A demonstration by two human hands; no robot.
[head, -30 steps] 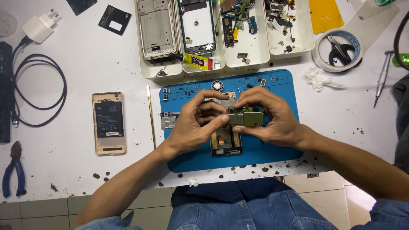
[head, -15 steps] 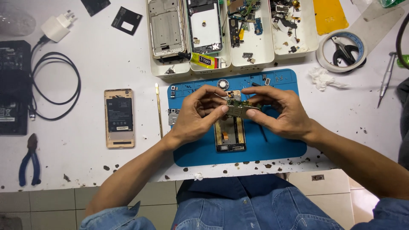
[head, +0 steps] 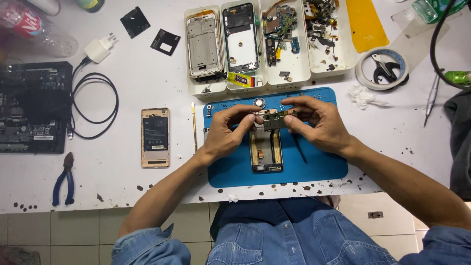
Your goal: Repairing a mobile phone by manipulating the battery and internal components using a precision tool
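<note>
- The mat [head: 314,162] under both grips is blue.
- The surface [head: 147,73] is white with dark specks.
- The phone [head: 155,137] left of the left grip is gold.
- The pliers [head: 64,179] have blue handles.
- The sheet [head: 362,24] beyond the right grip is yellow.

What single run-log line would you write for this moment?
left hand: holds circuit board | right hand: holds same board | below: open phone frame on blue mat | beside mat: gold phone
</note>
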